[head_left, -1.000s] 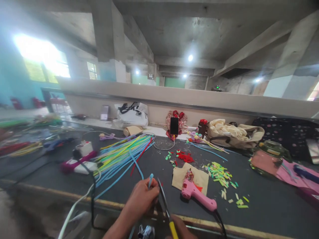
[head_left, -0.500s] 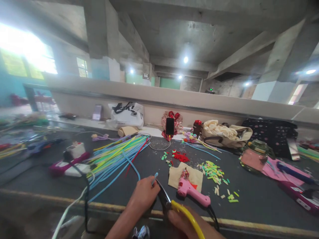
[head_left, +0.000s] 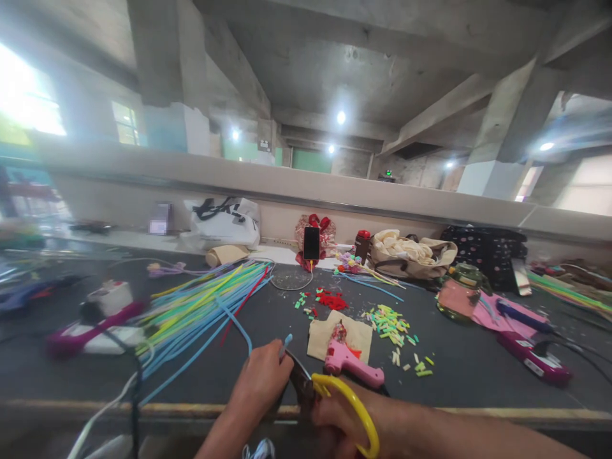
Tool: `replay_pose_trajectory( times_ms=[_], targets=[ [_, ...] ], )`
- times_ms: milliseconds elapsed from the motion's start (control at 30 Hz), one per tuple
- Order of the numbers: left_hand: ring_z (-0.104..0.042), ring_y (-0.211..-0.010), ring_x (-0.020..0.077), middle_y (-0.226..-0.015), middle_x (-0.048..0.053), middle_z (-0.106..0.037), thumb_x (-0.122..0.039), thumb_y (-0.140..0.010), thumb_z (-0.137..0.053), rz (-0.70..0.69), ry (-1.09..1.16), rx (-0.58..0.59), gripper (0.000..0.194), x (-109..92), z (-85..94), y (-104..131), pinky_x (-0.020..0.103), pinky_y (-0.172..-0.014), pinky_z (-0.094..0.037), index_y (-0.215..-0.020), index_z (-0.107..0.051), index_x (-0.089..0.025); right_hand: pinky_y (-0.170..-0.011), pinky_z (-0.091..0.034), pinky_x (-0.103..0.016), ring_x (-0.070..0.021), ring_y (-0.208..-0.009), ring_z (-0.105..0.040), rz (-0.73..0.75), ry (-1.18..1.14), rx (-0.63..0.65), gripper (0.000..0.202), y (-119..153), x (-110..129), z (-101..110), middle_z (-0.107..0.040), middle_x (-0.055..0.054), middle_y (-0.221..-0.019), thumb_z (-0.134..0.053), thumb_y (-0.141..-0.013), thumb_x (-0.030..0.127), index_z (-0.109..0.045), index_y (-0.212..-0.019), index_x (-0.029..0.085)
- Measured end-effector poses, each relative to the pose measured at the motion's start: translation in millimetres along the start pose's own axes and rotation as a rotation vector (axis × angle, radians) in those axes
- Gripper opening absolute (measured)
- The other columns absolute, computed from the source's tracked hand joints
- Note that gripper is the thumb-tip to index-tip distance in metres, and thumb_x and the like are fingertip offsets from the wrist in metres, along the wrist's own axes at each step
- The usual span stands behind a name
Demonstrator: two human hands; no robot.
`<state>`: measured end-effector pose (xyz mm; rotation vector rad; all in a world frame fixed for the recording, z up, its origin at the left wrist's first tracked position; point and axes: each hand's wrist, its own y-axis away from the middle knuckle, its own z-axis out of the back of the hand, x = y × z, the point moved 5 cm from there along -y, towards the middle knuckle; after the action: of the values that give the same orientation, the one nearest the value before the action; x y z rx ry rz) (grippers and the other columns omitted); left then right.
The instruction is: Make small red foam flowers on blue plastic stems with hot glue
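My left hand [head_left: 262,371] is closed on a blue pipe cleaner [head_left: 288,340], whose short end sticks up past the thumb and forefinger. In my right hand [head_left: 335,417] is a pair of scissors with yellow handles [head_left: 359,408]. The blades point up and left, close against my left fingers; whether they touch the pipe cleaner is hidden. Beyond my left hand fans a bundle of blue, green and yellow pipe cleaners [head_left: 191,319]. A pink glue gun [head_left: 351,363] rests on a beige cloth [head_left: 318,338] beyond my right hand.
Short cut pieces lie in a red pile [head_left: 333,299] and a yellow-green pile [head_left: 389,325]. A phone [head_left: 312,243] stands at the back. A glass jar [head_left: 459,293] and a purple power strip [head_left: 533,360] are to the right, another power strip [head_left: 100,335] to the left.
The view has turned slightly right, so everything sits further left. My right forearm has swung out to the right, and the yellow handle shows more fully. Both holds stay the same.
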<state>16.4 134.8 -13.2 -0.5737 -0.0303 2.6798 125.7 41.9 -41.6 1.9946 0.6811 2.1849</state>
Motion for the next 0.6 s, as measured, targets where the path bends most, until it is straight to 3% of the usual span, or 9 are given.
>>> replay_pose_trajectory(
  times_ms=[233,400,500,600],
  targets=[
    [-0.064,-0.073,0.0264,-0.074,0.014,-0.069,-0.017,-0.073,-0.036,0.011,0.008,-0.011,0.021,-1.0,0.8,-0.2,0.03,-0.056,-0.035,-0.07,-0.057,-0.017,-0.03,-0.029,-0.012,-0.0027,-0.024,-0.034,-0.187,0.026,0.093,0.015,-3.8,3.0,5.7,-0.037,0.011,-0.032,-0.052,-0.071,0.014,-0.05,-0.055,0.014],
    [-0.063,-0.072,0.0236,-0.072,0.013,-0.069,-0.017,-0.073,-0.039,0.016,0.073,-0.027,0.019,1.0,3.7,-1.6,0.028,-0.057,-0.035,-0.065,-0.056,-0.017,-0.024,-0.029,-0.013,-0.0052,-0.019,-0.036,-0.254,0.028,0.059,0.02,4.6,9.4,5.8,-0.041,0.008,-0.03,-0.047,-0.073,0.016,-0.048,-0.052,0.014],
    [-0.062,-0.064,0.0183,-0.065,0.007,-0.068,-0.021,-0.076,-0.037,0.058,0.15,-0.032,0.022,12.7,8.3,-0.1,0.025,-0.054,-0.036,-0.064,-0.055,-0.018,-0.019,-0.026,-0.013,-0.0055,-0.017,-0.034,-0.253,-0.011,0.011,0.024,19.5,13.0,4.9,-0.041,0.007,-0.031,-0.041,-0.076,0.023,-0.046,-0.053,0.016],
    [-0.059,-0.05,0.0141,-0.057,0.001,-0.066,-0.029,-0.079,-0.035,0.109,0.247,-0.034,0.027,28.2,12.0,2.6,0.022,-0.049,-0.037,-0.067,-0.056,-0.018,-0.023,-0.029,-0.011,-0.0024,-0.023,-0.036,-0.191,-0.193,-0.015,0.028,33.6,8.2,7.2,-0.045,0.008,-0.043,-0.042,-0.079,0.039,-0.049,-0.065,0.016]
  ],
)
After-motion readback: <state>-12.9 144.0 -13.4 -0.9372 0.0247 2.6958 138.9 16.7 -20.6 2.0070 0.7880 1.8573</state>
